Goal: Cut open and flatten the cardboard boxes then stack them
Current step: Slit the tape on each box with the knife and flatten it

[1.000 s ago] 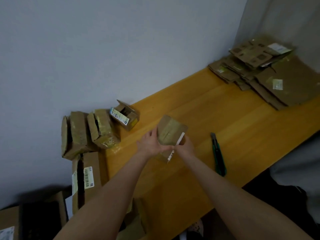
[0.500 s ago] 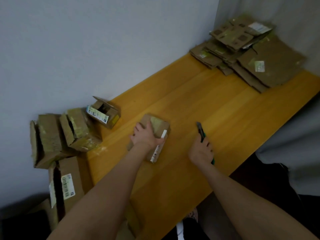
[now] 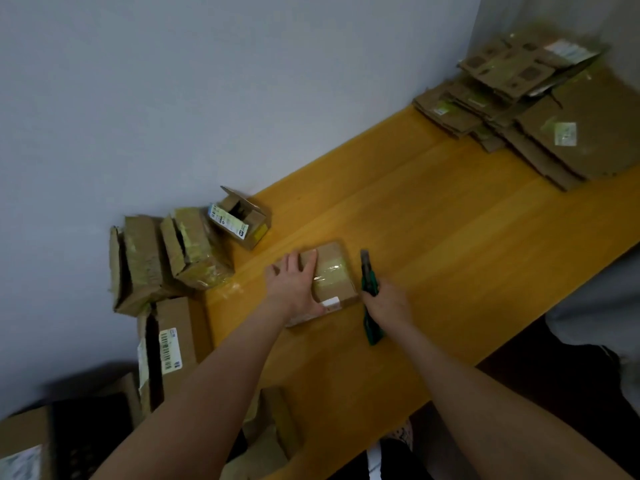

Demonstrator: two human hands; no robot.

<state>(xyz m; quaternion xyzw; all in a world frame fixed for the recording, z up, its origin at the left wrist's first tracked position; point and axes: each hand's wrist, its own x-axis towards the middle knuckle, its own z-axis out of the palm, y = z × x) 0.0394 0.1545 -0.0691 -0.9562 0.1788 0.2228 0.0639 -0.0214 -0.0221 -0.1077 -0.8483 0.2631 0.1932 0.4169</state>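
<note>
While the left hand (image 3: 293, 289) lies flat, fingers straight, on the small taped box (image 3: 335, 271), the right hand (image 3: 388, 304) curls round a green utility knife (image 3: 368, 277) just right of that box. Flattened stack (image 3: 554, 133) sits well beyond the knife hand, at the far corner of the table (image 3: 450, 237).

Landmark: small box (image 3: 332, 271), flat on table (image 3: 450, 237). Left hand (image 3: 294, 285) lies on its left half. Just right of it, knife (image 3: 366, 266) in right hand (image 3: 388, 303), alongside its right edge. Behind-left: open box (image 3: 242, 220) by the wall. Further left: two boxes (image 3: 197, 251) side by side. Left-front: upright box (image 3: 173, 348). Far behind-right, well apart: flattened stack (image 3: 554, 133).
</note>
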